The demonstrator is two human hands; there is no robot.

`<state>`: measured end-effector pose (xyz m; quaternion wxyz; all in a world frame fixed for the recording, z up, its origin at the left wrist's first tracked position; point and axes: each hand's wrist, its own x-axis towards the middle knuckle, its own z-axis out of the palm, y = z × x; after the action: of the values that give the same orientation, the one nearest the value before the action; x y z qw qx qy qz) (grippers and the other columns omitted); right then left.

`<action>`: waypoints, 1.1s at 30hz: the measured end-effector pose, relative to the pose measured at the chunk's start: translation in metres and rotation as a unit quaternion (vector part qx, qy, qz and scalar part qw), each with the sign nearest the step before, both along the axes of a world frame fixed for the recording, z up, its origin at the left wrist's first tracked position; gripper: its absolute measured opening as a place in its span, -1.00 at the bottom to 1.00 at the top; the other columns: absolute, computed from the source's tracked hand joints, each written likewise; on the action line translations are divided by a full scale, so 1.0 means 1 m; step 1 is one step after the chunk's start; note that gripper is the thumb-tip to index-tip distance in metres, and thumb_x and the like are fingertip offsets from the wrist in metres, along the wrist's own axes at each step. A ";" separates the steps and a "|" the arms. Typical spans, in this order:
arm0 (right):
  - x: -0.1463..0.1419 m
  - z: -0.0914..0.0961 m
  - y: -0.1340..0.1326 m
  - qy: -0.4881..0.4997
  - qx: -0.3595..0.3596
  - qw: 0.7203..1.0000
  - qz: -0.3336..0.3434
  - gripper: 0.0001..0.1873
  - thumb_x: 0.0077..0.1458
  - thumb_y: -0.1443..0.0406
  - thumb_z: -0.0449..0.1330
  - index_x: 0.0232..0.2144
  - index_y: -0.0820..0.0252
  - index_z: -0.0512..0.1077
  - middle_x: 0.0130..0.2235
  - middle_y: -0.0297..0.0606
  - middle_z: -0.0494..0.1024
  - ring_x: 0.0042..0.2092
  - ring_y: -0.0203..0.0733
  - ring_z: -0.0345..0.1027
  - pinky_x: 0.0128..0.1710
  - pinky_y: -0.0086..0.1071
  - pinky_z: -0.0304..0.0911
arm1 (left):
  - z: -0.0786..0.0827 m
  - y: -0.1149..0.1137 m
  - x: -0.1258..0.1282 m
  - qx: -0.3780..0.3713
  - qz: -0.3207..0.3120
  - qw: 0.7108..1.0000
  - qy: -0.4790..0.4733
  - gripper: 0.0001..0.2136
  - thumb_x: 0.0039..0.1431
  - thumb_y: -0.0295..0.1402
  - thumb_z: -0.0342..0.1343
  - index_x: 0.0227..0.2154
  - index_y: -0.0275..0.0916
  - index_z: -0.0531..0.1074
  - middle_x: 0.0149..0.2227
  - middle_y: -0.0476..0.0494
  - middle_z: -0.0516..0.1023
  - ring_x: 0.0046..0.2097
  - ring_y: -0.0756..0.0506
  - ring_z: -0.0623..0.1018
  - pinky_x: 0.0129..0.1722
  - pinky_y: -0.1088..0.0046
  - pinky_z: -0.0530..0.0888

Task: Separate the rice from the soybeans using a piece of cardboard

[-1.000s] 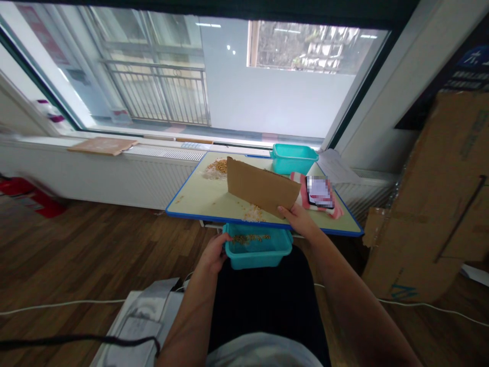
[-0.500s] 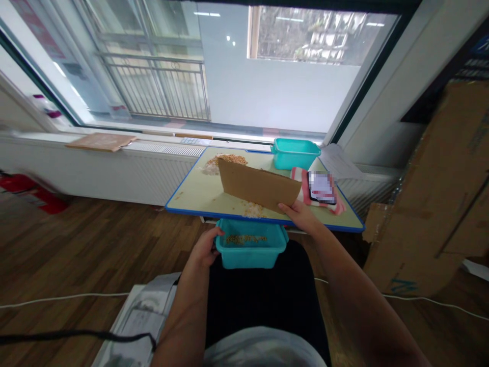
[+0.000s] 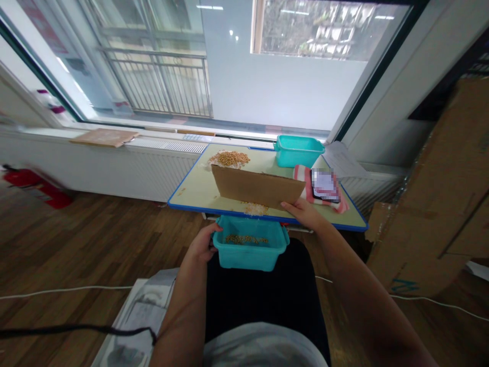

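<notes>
My left hand [image 3: 203,242] grips the left end of a turquoise plastic bin [image 3: 248,256], held just below the table's front edge, over my lap. Some yellowish-brown grains [image 3: 246,239] lie along the bin's bottom. With my right hand [image 3: 301,211] I hold the right end of a brown cardboard piece [image 3: 260,186], which stands on its long edge on the table [image 3: 198,196]. Between the cardboard and the blue table edge is a small patch of pale grains [image 3: 255,208]. A larger heap of grains [image 3: 231,158] sits behind the cardboard at the back left.
A second turquoise bin [image 3: 300,152] stands at the table's back right. In front of it a phone [image 3: 324,186] lies on a pink-striped cloth [image 3: 301,173]. Large cardboard boxes [image 3: 439,204] stand at the right, and a fire extinguisher [image 3: 36,186] is on the floor at left.
The cardboard's left end has swung slightly left and toward me, uncovering more of the grain heap behind it. The bin in my left hand has tilted slightly. The camera view has shifted a little.
</notes>
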<state>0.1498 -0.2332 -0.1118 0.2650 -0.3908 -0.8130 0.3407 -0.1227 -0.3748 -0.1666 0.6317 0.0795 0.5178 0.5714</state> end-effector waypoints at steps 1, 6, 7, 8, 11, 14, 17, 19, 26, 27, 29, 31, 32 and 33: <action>0.000 0.000 0.000 0.000 -0.001 1.000 0.000 -0.61 0.10 0.14 0.06 -0.11 0.24 0.45 -0.07 -0.17 0.53 -0.04 -0.06 0.38 0.03 -0.10 0.22 | -0.001 0.000 0.000 0.009 -0.008 1.000 0.003 -0.93 -0.25 -0.44 0.11 -0.63 -0.27 0.31 -0.79 0.11 0.18 -0.77 0.13 0.10 -0.79 0.63 -0.15; 0.002 -0.002 0.003 0.004 0.001 1.000 0.011 -0.58 0.10 0.12 0.07 -0.07 0.22 0.43 -0.05 -0.19 0.52 -0.02 -0.05 0.38 0.05 -0.08 0.21 | -0.005 0.000 -0.002 0.023 -0.029 0.999 -0.003 -0.90 -0.25 -0.43 0.12 -0.60 -0.28 0.32 -0.77 0.10 0.23 -0.78 0.13 0.13 -0.80 0.64 -0.13; 0.002 -0.002 0.003 0.002 0.002 1.000 0.016 -0.58 0.10 0.12 0.07 -0.07 0.21 0.43 -0.05 -0.19 0.52 -0.02 -0.04 0.38 0.06 -0.08 0.21 | -0.005 0.001 -0.003 0.021 -0.028 0.999 -0.004 -0.90 -0.25 -0.42 0.12 -0.61 -0.28 0.31 -0.77 0.10 0.23 -0.78 0.13 0.14 -0.81 0.64 -0.12; 0.002 -0.002 0.004 0.000 0.003 1.000 0.020 -0.58 0.10 0.11 0.07 -0.07 0.21 0.43 -0.05 -0.19 0.52 -0.02 -0.04 0.38 0.06 -0.09 0.21 | -0.005 0.001 -0.003 0.018 -0.027 0.999 -0.004 -0.90 -0.25 -0.42 0.12 -0.62 -0.28 0.29 -0.78 0.10 0.22 -0.78 0.13 0.14 -0.81 0.64 -0.12; 0.003 -0.002 0.004 -0.012 -0.002 1.000 0.021 -0.56 0.11 0.09 0.06 -0.07 0.22 0.43 -0.05 -0.19 0.52 -0.02 -0.03 0.39 0.06 -0.09 0.22 | -0.005 0.001 -0.003 0.014 -0.022 1.000 -0.001 -0.90 -0.24 -0.43 0.12 -0.64 -0.28 0.27 -0.79 0.10 0.20 -0.78 0.13 0.13 -0.80 0.63 -0.12; 0.004 -0.003 0.004 -0.027 -0.011 0.999 0.016 -0.56 0.11 0.06 0.05 -0.11 0.22 0.45 -0.09 -0.18 0.54 -0.05 -0.02 0.40 0.04 -0.09 0.23 | -0.005 0.001 -0.002 0.016 -0.015 1.000 0.001 -0.91 -0.24 -0.44 0.12 -0.62 -0.28 0.30 -0.78 0.10 0.22 -0.78 0.12 0.15 -0.80 0.63 -0.13; 0.005 -0.004 0.005 -0.027 -0.011 0.999 0.020 -0.56 0.11 0.04 0.04 -0.13 0.20 0.46 -0.09 -0.19 0.55 -0.04 -0.01 0.40 0.05 -0.07 0.22 | -0.006 0.001 -0.002 0.019 -0.013 1.000 0.006 -0.90 -0.25 -0.43 0.13 -0.61 -0.28 0.31 -0.77 0.10 0.23 -0.78 0.12 0.16 -0.80 0.64 -0.12; 0.006 -0.005 0.005 -0.026 -0.012 0.999 0.023 -0.56 0.12 0.05 0.04 -0.13 0.20 0.47 -0.09 -0.19 0.55 -0.04 -0.01 0.40 0.05 -0.05 0.21 | -0.006 0.002 -0.001 0.020 -0.015 1.000 0.011 -0.90 -0.26 -0.42 0.13 -0.62 -0.28 0.31 -0.77 0.10 0.24 -0.78 0.12 0.15 -0.80 0.64 -0.11; 0.006 -0.008 0.007 -0.002 -0.009 0.999 0.035 -0.57 0.12 0.06 0.05 -0.10 0.19 0.45 -0.05 -0.20 0.53 0.01 -0.04 0.37 0.10 -0.07 0.17 | -0.007 0.002 -0.002 0.030 -0.027 0.999 0.018 -0.88 -0.28 -0.40 0.13 -0.61 -0.29 0.31 -0.78 0.10 0.23 -0.78 0.13 0.13 -0.82 0.65 -0.11; 0.005 -0.008 0.008 -0.002 -0.009 0.999 0.036 -0.57 0.12 0.06 0.05 -0.09 0.19 0.45 -0.05 -0.20 0.52 0.01 -0.04 0.36 0.10 -0.07 0.16 | -0.007 0.002 -0.002 0.032 -0.027 0.999 0.019 -0.88 -0.29 -0.40 0.14 -0.61 -0.29 0.32 -0.78 0.10 0.23 -0.78 0.13 0.13 -0.82 0.65 -0.10; 0.005 -0.008 0.008 -0.003 -0.010 0.999 0.036 -0.56 0.12 0.06 0.05 -0.08 0.19 0.44 -0.04 -0.19 0.52 0.01 -0.04 0.37 0.10 -0.07 0.17 | -0.006 0.002 -0.002 0.032 -0.026 0.999 0.021 -0.88 -0.30 -0.41 0.14 -0.60 -0.30 0.33 -0.78 0.10 0.24 -0.79 0.13 0.12 -0.83 0.65 -0.10; 0.005 -0.008 0.009 -0.003 -0.013 0.999 0.038 -0.56 0.12 0.06 0.06 -0.07 0.20 0.43 -0.04 -0.18 0.52 0.00 -0.04 0.37 0.09 -0.06 0.18 | -0.006 0.002 -0.002 0.030 -0.022 0.999 0.024 -0.87 -0.30 -0.40 0.14 -0.59 -0.30 0.33 -0.77 0.09 0.26 -0.79 0.13 0.12 -0.83 0.64 -0.10; 0.006 -0.008 0.010 -0.001 -0.015 0.999 0.040 -0.56 0.12 0.07 0.06 -0.07 0.20 0.43 -0.04 -0.18 0.52 0.00 -0.04 0.37 0.09 -0.06 0.18 | -0.006 0.002 -0.002 0.029 -0.021 0.999 0.026 -0.86 -0.30 -0.40 0.14 -0.58 -0.30 0.34 -0.77 0.09 0.27 -0.79 0.13 0.13 -0.83 0.64 -0.10; 0.006 -0.008 0.010 0.001 -0.017 0.999 0.042 -0.56 0.11 0.07 0.06 -0.07 0.20 0.43 -0.04 -0.18 0.52 0.00 -0.04 0.37 0.09 -0.06 0.18 | -0.006 0.002 -0.002 0.028 -0.021 0.999 0.028 -0.86 -0.30 -0.40 0.14 -0.58 -0.30 0.34 -0.76 0.08 0.27 -0.79 0.12 0.13 -0.83 0.64 -0.10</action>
<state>0.1556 -0.2231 -0.1201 0.2450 -0.3605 -0.8224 0.3657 -0.1246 -0.3724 -0.1728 0.6265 0.1234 0.5174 0.5698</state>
